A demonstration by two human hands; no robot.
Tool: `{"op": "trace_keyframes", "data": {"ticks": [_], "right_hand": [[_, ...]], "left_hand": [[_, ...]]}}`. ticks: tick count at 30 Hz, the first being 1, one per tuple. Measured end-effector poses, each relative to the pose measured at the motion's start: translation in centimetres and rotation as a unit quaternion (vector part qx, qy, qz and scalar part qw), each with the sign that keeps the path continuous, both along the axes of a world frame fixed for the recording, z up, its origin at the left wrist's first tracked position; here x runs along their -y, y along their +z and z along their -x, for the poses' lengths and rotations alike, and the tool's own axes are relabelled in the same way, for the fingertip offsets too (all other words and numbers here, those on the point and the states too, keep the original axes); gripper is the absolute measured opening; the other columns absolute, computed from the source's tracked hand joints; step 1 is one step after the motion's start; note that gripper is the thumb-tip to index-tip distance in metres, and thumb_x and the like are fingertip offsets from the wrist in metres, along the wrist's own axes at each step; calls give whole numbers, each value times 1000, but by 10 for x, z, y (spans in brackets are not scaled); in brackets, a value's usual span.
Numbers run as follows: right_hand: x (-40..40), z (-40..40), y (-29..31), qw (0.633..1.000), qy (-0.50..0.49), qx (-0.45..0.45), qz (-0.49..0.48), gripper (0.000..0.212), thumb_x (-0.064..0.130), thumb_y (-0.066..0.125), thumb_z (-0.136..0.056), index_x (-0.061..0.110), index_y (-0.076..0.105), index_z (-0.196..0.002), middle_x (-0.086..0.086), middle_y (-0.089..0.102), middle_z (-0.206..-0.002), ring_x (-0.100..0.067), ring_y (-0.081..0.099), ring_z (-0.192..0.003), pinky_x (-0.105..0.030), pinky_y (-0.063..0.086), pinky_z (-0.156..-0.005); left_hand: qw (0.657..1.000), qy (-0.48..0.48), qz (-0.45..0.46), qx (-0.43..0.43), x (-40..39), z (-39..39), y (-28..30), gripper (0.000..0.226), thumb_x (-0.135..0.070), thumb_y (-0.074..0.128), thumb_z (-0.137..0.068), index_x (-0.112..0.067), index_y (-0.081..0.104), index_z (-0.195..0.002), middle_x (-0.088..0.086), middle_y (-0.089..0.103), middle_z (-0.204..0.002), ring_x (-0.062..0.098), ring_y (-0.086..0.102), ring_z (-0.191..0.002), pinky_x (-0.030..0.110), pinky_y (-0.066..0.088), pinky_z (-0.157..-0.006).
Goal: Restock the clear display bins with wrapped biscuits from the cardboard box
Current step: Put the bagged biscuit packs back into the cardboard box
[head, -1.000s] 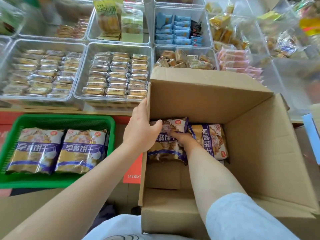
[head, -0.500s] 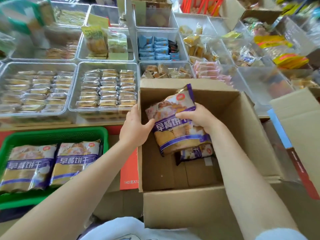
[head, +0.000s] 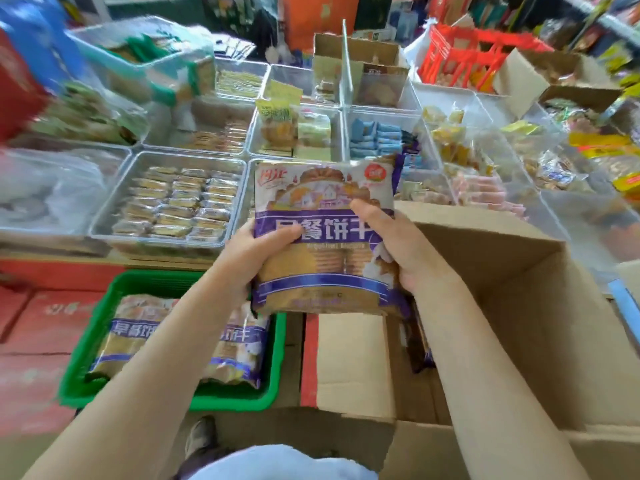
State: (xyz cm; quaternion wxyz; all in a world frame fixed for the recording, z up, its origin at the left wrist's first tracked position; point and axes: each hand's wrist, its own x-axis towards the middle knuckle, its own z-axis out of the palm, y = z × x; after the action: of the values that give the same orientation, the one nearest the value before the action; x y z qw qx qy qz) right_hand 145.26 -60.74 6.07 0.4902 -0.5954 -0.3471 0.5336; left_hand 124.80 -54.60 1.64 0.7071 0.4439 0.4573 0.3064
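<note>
Fingers [head: 372, 216] of the right hand [head: 398, 247] and left hand [head: 256, 254] curl round the side edges of a purple-banded biscuit packet [head: 323, 237], thumbs pressed on its front. Packet upright between both hands, above the cardboard box [head: 519, 306] and beside the green basket [head: 104, 341]. Half a second earlier, only the right hand gripped it, lower inside the box; the left held the box wall. Clear display bins [head: 180, 199] lie beyond.

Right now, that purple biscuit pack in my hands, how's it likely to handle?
The biscuit pack probably holds its shape: it stands upright between left hand and right hand. Glossy film looks slippery. Stacked biscuits inside likely crack if squeezed.
</note>
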Motion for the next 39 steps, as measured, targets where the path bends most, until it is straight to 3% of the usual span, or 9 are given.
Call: {"op": "trace_keyframes", "data": {"ticks": [6,10,12,19,28,30,34,36,39], "right_hand": [[-50,130,-98,979,31,-140,144,18,23,55,-101,9,62,-91,2,67,-56,-5,61,-44,-17,47,-42],[-73,217,-171,951,21,-186,244,45,25,74,-84,2,67,-123,-23,71,-114,-35,70,-102,-51,55,-96],[-89,252,-205,943,0,-175,285,56,22,83,-76,3,66,-126,-24,71,-116,-40,67,-108,-58,50,-101],[-116,346,-289,908,-17,-131,398,52,17,82,-83,10,58,-129,-10,72,-117,-27,70,-104,-42,58,-80],[-133,372,-313,903,-19,-106,415,47,19,78,-87,13,58,-128,-10,74,-114,-28,71,-103,-46,58,-89],[-135,369,-316,908,-18,-68,414,42,22,75,-89,13,58,-127,-9,73,-114,-28,71,-102,-47,57,-93],[-138,360,-305,914,18,45,404,35,26,64,-95,12,57,-127,-7,69,-116,-24,68,-101,-40,57,-87],[-141,351,-283,925,30,87,368,34,25,60,-97,14,54,-129,-3,66,-120,-19,65,-103,-30,52,-73],[-143,316,-226,956,17,139,259,19,17,53,-100,15,64,-115,1,70,-110,-15,66,-98,-21,47,-67]], "left_hand": [[988,30,147,-23,-35,138,-72,63,-32,86,-72,-14,62,-127,17,74,-110,36,73,-96,50,59,-87],[976,61,193,-86,-60,218,-129,57,-30,88,-71,-13,67,-122,16,76,-105,38,73,-97,55,56,-94],[970,73,187,-135,-72,250,-163,73,-43,92,-59,-18,64,-122,9,77,-104,31,75,-92,52,59,-89],[944,37,175,-277,-97,330,-235,48,-34,81,-83,-21,57,-122,-3,68,-111,13,64,-92,33,49,-82],[926,29,171,-335,-105,352,-260,44,-31,71,-92,-17,48,-127,-5,60,-104,16,57,-90,29,45,-75],[910,-1,119,-397,-105,349,-257,43,-28,69,-93,-13,49,-128,2,64,-114,18,57,-92,30,46,-72],[837,-64,-63,-540,-97,337,-246,64,-19,63,-92,-5,36,-149,16,45,-143,31,40,-133,41,35,-111],[844,-60,-141,-515,-99,321,-232,61,-16,63,-91,-4,41,-146,16,45,-145,31,38,-136,40,32,-115],[883,-98,-168,-427,-111,275,-198,37,-24,60,-96,-14,58,-132,4,60,-128,19,56,-113,34,47,-97]]}}
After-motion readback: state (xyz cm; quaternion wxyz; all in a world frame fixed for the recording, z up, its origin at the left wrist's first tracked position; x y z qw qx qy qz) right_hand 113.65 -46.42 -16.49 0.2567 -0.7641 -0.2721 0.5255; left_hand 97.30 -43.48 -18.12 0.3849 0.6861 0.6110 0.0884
